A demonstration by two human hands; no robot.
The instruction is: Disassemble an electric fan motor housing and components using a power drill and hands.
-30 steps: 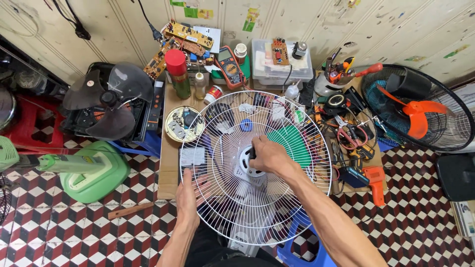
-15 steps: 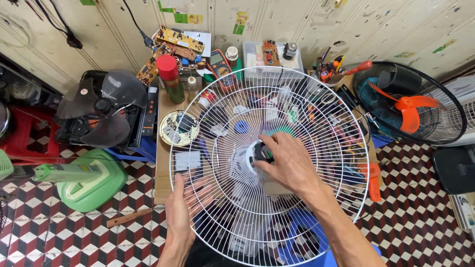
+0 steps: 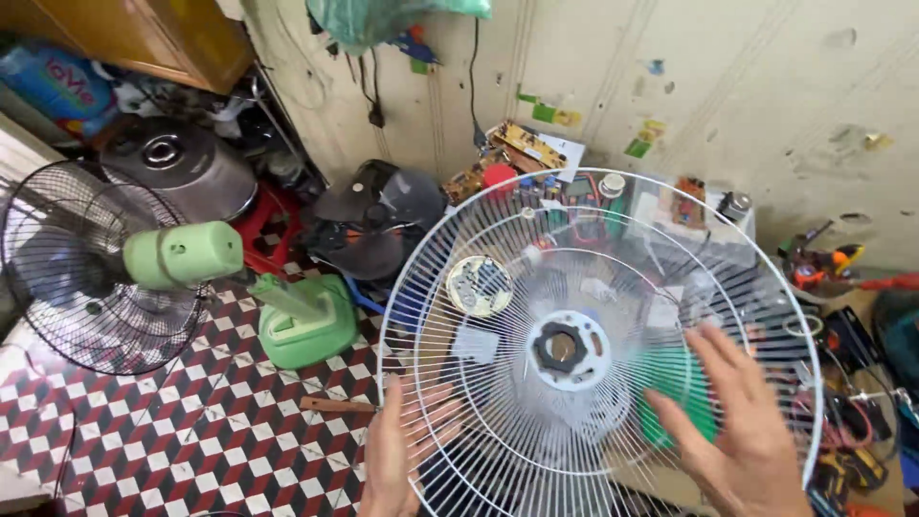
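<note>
Far left: pale green fan on stand (image 3: 182,254), checkered floor. Left hand (image 3: 407,445), fingers spread, behind the lower left rim of the round white wire fan guard (image 3: 536,287), held tilted over the cluttered bench (image 3: 862,316). Right hand (image 3: 737,426), open and spread, against its right side.

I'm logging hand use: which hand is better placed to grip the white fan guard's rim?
Left, probably. The left hand already lies at the lower-left rim of the white fan guard, fingers against the wires. The right hand is spread open over the inner wires.

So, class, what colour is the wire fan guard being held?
White wire fan guard, with a black centre hub; head view.
</note>
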